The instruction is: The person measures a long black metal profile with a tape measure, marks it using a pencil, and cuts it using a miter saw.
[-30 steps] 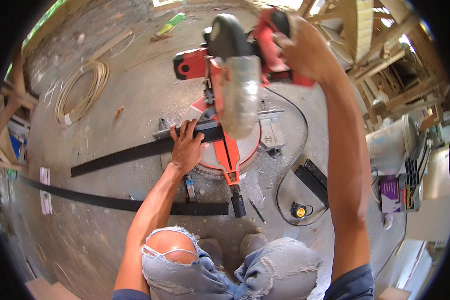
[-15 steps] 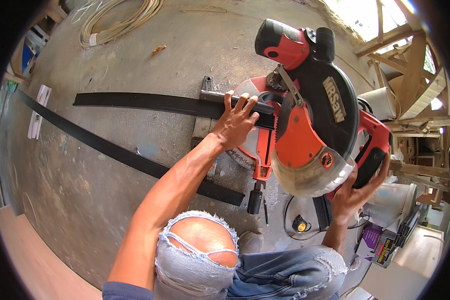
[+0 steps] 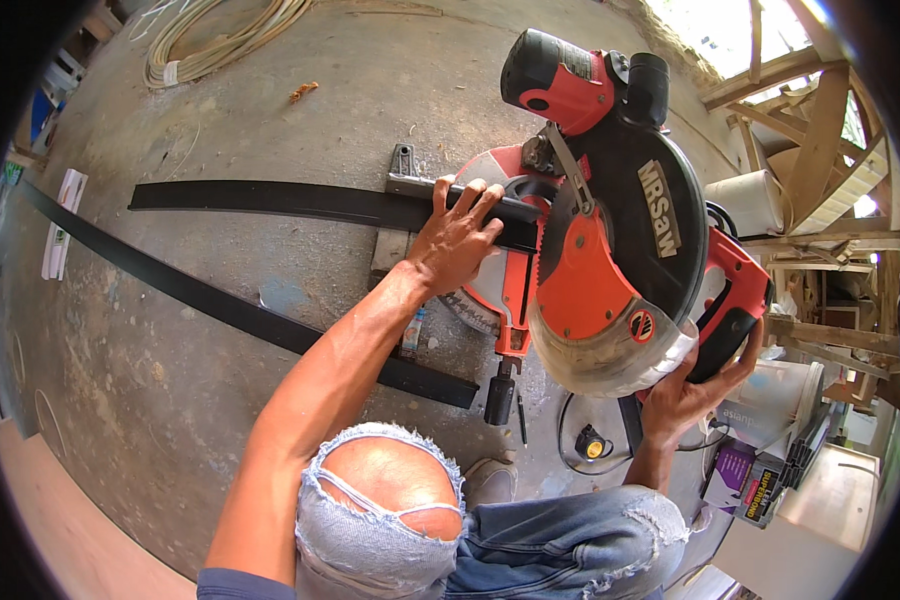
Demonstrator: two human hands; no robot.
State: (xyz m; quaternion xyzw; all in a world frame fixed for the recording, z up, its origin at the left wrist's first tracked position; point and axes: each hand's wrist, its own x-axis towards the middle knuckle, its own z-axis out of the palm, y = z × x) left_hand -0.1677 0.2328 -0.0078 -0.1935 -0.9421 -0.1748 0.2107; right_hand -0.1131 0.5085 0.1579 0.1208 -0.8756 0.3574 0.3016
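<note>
A red and black miter saw (image 3: 660, 150) stands on the concrete floor in front of me. Its blade guard (image 3: 610, 360) has a cloudy clear rim. Against the saw's metal fence lies a long black bar (image 3: 280, 197), its right end at the blade slot. My left hand (image 3: 453, 238) is closed over the bar and the fence, fingers hooked across the top. Down at the right, my right hand (image 3: 692, 398) wraps round the saw's handle (image 3: 735, 320); the guard and handle hide some of its fingers.
A second black bar (image 3: 220, 298) runs slantwise on the floor, passing beneath my left forearm. A coil of pale hose (image 3: 220, 45) lies far left, a white spirit level (image 3: 63, 225) nearer. Beside my right arm are a tape measure (image 3: 594, 446), boxes (image 3: 738, 482) and a white bucket (image 3: 765, 400).
The whole view has shifted slightly, so things appear a little further left. Both hands keep their holds on the bar and the saw handle.
</note>
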